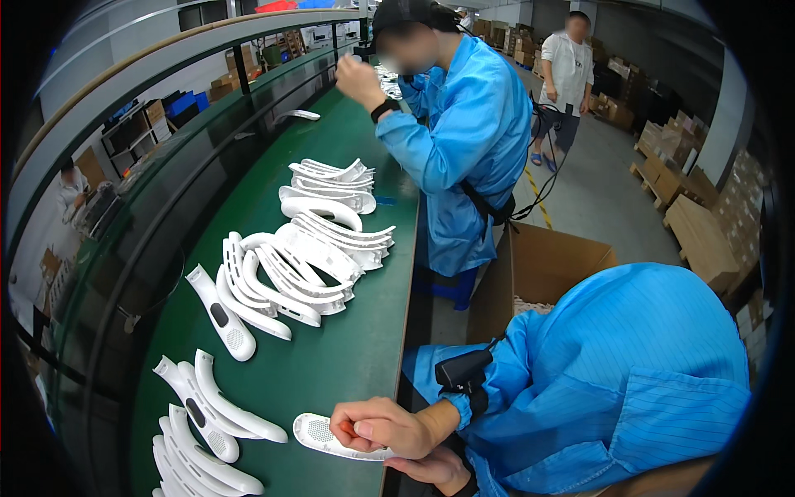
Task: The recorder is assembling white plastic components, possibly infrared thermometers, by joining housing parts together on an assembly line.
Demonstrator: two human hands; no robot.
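Two oval-marked parts [219, 319] lie at left on the green belt [339, 356], with about four plain parts [207, 465] stacked nearest; the heap [331, 253] farther right overlaps too much to count. Right of these, one work part [315, 431] lies by the near right edge, under the right hand [385, 427], its fingers curled tight around one orange item [348, 427]. The left hand [436, 470] sits just nearer, grip unclear. Working the item against the part seems in hand; that calls for steadiness.
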